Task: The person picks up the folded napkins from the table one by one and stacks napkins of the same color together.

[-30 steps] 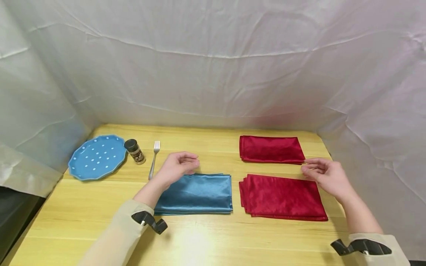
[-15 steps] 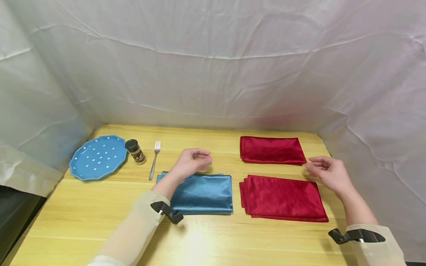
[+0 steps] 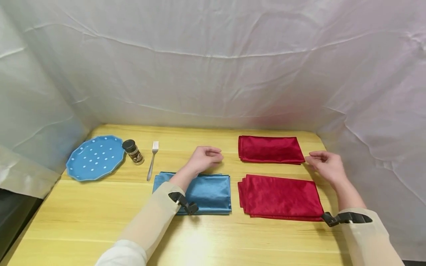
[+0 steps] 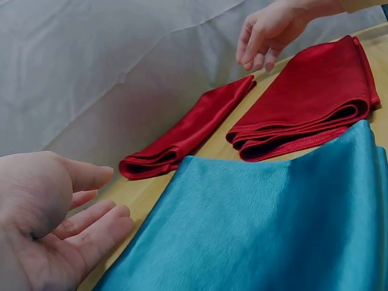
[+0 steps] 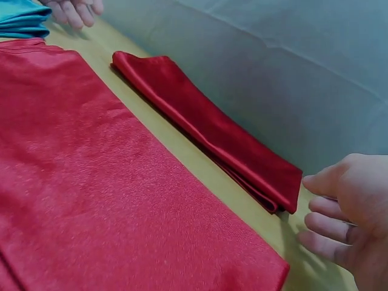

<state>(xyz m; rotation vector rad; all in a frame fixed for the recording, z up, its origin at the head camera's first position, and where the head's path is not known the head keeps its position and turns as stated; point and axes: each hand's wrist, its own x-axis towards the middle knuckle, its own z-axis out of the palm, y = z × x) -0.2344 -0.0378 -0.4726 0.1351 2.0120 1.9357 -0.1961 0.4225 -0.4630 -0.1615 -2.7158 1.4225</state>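
Observation:
Two folded red satin cloths lie on the right half of the table: a smaller one (image 3: 271, 149) at the back and a larger one (image 3: 283, 195) in front of it. A folded blue satin cloth (image 3: 209, 192) lies left of the larger red one, partly covered by the left forearm. My left hand (image 3: 204, 159) hovers past the blue cloth's far edge, fingers relaxed and holding nothing. Just off the right end of the smaller red cloth is my right hand (image 3: 327, 166), its fingers loosely bent with nothing between them; the right wrist view shows the thumb close to that cloth's corner.
On the left stand a blue plate with white dots (image 3: 94, 158) and a black-capped spice jar (image 3: 133, 152) beside it. A fork (image 3: 152, 160) lies between the jar and the blue cloth. Pale fabric walls (image 3: 213, 81) enclose the wooden table (image 3: 83, 218) at the back and sides.
My left hand has moved right across the blue cloth, from its far left part toward the smaller red cloth. My right hand has shifted only slightly. The cloths have stayed in place.

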